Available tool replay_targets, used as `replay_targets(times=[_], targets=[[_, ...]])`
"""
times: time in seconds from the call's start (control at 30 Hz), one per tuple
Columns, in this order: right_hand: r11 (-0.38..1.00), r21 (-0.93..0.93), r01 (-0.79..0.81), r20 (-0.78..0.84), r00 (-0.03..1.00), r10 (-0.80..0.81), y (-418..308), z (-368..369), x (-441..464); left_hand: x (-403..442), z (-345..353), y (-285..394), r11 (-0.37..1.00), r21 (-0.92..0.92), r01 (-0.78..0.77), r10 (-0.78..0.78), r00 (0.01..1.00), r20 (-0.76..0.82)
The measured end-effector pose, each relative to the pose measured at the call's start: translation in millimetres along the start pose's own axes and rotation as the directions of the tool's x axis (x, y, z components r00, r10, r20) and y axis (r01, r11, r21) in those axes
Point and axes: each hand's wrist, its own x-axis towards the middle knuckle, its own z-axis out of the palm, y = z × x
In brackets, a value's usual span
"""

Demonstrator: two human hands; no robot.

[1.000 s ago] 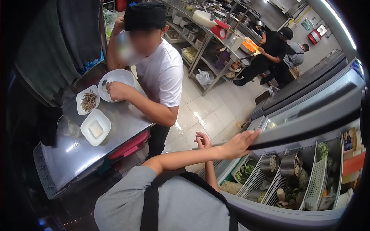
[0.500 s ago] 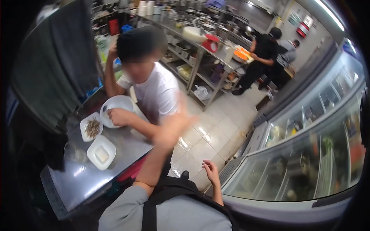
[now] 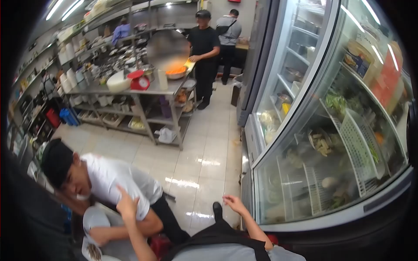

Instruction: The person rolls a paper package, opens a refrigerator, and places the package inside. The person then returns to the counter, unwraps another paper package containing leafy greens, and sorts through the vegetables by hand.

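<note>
White shirt cloth (image 3: 106,174) shows behind our left hand (image 3: 127,206) — fingers half-open, empty. Our right hand (image 3: 235,204), loosely curled, holds nothing near the fridge (image 3: 300,104).

Shiny floor tiles (image 3: 204,139), steel worktable (image 3: 153,88), strip lights (image 3: 73,10), far wall (image 3: 249,19) — apparently white

Three persons other than the wearer are clearly visible: one in white (image 3: 115,176), one in black (image 3: 203,50), one in grey (image 3: 229,32). The near worktop (image 3: 116,247) carries one white bowl (image 3: 96,215) and two dishes (image 3: 86,247), the second mostly cut off. The far worktop (image 3: 174,85) bears one red scale (image 3: 139,81), one white tub (image 3: 117,82) and one bowl of orange pieces (image 3: 176,71); one white bag (image 3: 166,135) lies below. Glass refrigerator doors (image 3: 291,191) number two, as do ceiling light strips (image 3: 55,9) at upper left. Refrigerated foodstuffs (image 3: 337,103) overlap; their number is not determinable.
</note>
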Motion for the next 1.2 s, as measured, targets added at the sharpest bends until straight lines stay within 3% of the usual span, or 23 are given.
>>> replay_targets(times=[0.13, 0.23, 0.37, 0.5, 0.63, 0.73, 0.83, 0.93, 1.03, 1.1, 1.2], targets=[[0.983, 0.033, -0.178, 0.021, 0.984, 0.178, 57.4, -44.5, 41.7, 20.5, 11.4, 6.1, 0.991, 0.105, 0.088, -0.072, 0.987, -0.141], [0.967, -0.044, -0.249, -0.062, 0.967, 0.246, 31.4, -80.3, 67.4, 41.6, -11.8, 33.0, 0.966, 0.138, 0.220, -0.204, 0.971, -0.123], [0.980, -0.010, -0.200, -0.075, 0.977, 0.199, 39.2, -122.6, 149.2, 63.2, -17.5, 60.4, 0.929, 0.126, 0.348, -0.328, 0.932, -0.152], [0.982, -0.069, -0.178, 0.027, 0.983, 0.180, 18.6, -138.3, 241.8, 57.8, -13.0, 55.2, 0.893, 0.165, 0.419, -0.405, 0.907, -0.114], [0.991, -0.131, -0.015, 0.135, 0.990, 0.033, -29.1, -109.6, 337.0, 51.7, -36.8, 63.3, 0.797, 0.133, 0.590, -0.594, 0.805, -0.012], [0.992, -0.099, 0.075, 0.273, 0.961, -0.046, -65.8, -63.8, 387.3, 70.2, -89.0, 121.8, 0.776, 0.009, 0.630, -0.622, 0.768, -0.150], [0.983, -0.106, 0.147, 0.469, 0.879, -0.081, -73.0, -14.2, 436.0, 99.3, -32.1, 71.0, 0.752, 0.296, 0.589, -0.607, 0.794, -0.037], [0.966, -0.138, 0.218, 0.630, 0.772, -0.084, -82.7, 19.0, 479.9, 155.6, -25.4, 71.6, 0.793, 0.122, 0.597, -0.580, 0.800, -0.154], [0.977, -0.156, 0.143, 0.608, 0.794, -0.019, -55.4, 44.6, 532.2, 237.1, -59.4, 123.2, 0.808, -0.087, 0.583, -0.588, 0.807, -0.048], [0.943, -0.330, 0.044, 0.561, 0.813, 0.159, -6.4, 48.1, 567.9, 282.4, -38.4, 114.8, 0.868, -0.128, 0.480, -0.473, 0.877, 0.084], [0.726, -0.682, 0.082, 0.409, 0.866, 0.286, 54.4, 17.0, 593.1, 342.7, -23.4, 109.6, 0.893, -0.249, 0.374, -0.321, 0.919, 0.228]])
